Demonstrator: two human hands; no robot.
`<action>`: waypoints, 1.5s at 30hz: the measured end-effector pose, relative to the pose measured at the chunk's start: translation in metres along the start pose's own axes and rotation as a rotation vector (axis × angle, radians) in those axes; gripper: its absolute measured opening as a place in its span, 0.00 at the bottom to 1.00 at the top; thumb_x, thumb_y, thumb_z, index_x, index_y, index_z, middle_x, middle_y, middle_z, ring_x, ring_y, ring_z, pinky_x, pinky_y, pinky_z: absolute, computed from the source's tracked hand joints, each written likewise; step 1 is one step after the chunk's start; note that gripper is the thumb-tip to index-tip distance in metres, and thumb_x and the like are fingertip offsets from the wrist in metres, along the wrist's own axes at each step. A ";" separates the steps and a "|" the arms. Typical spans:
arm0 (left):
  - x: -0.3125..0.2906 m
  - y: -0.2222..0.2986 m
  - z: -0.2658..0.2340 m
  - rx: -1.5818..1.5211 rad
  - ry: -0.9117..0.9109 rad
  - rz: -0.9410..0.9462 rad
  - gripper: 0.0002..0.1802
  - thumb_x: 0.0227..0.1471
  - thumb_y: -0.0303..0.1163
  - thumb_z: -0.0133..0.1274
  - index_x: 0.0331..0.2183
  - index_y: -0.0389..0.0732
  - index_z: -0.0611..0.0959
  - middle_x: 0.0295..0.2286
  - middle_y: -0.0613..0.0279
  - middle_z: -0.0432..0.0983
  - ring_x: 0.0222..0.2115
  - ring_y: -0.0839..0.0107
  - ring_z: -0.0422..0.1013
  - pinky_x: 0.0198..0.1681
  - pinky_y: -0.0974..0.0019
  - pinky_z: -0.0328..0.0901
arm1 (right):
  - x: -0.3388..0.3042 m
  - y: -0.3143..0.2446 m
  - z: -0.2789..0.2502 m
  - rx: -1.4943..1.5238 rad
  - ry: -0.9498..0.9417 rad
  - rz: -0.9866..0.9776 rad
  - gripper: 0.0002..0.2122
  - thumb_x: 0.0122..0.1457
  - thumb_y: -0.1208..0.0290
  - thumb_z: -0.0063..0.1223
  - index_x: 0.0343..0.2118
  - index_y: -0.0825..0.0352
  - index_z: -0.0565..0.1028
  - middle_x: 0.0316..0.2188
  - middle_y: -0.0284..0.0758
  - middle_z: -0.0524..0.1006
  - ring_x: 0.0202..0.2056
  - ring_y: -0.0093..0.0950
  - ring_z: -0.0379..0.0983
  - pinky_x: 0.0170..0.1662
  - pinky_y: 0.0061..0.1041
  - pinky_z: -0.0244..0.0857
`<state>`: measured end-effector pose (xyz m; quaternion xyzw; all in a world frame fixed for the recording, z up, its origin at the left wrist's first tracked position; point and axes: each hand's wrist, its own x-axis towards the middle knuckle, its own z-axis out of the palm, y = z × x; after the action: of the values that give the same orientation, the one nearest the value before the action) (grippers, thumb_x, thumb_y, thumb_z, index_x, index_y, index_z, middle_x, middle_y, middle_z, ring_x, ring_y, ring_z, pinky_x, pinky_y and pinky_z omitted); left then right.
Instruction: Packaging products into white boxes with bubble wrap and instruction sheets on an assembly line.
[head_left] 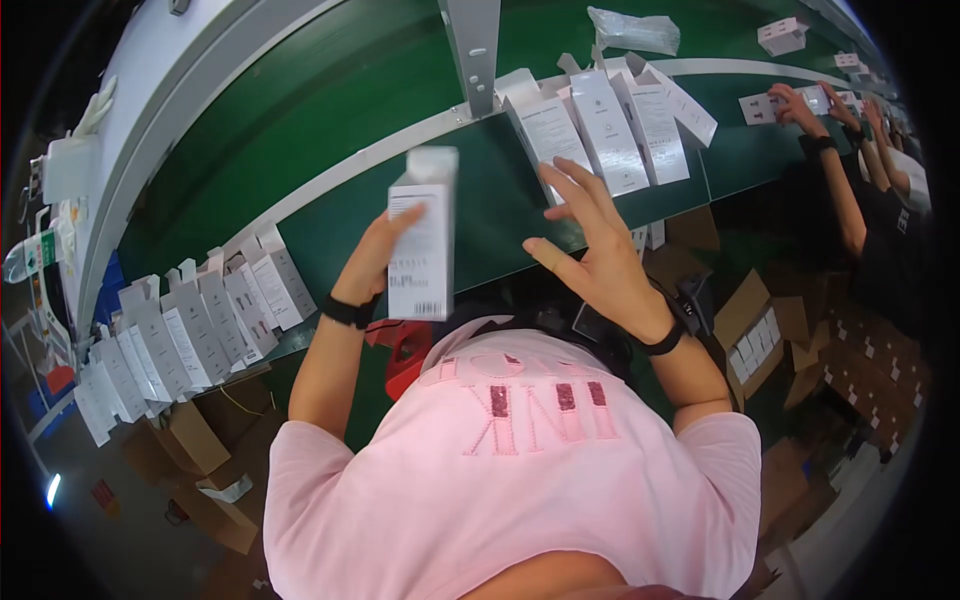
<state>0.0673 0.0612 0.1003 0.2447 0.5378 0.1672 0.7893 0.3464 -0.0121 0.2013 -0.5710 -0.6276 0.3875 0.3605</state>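
My left hand [378, 250] grips a tall white carton [422, 255], thumb across its printed face. The carton is held upright over the table's front edge, and its top flap stands up, slightly blurred. To the right, my right hand [598, 240] is open with its fingers spread and nothing in it. Its fingertips are close to a white carton [550, 135] in a small group on the bench; whether they touch it I cannot tell. Beside that one stand another white carton [608, 130] and several more, some with raised flaps.
A row of white cartons [195, 335] lines the bench at left. A metal post [470, 50] rises behind the green bench [330, 250]. A clear plastic bag [635, 32] lies at the back. Brown boxes [760, 335] stand below at right. A co-worker's hands [795, 105] handle cartons at far right.
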 end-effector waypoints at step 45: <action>0.034 -0.040 0.142 0.604 0.743 0.686 0.37 0.45 0.34 0.65 0.56 0.37 0.70 0.52 0.49 0.67 0.54 0.57 0.64 0.57 0.60 0.58 | 0.302 0.302 -0.170 -1.095 -0.230 -0.173 0.18 0.41 0.67 0.59 0.38 0.64 0.72 0.36 0.44 0.72 0.43 0.47 0.70 0.43 0.40 0.67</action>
<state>0.2122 0.0167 0.0940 0.5439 0.6920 0.3269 0.3441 0.6041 0.3162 0.0084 -0.5752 -0.8168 0.0343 -0.0283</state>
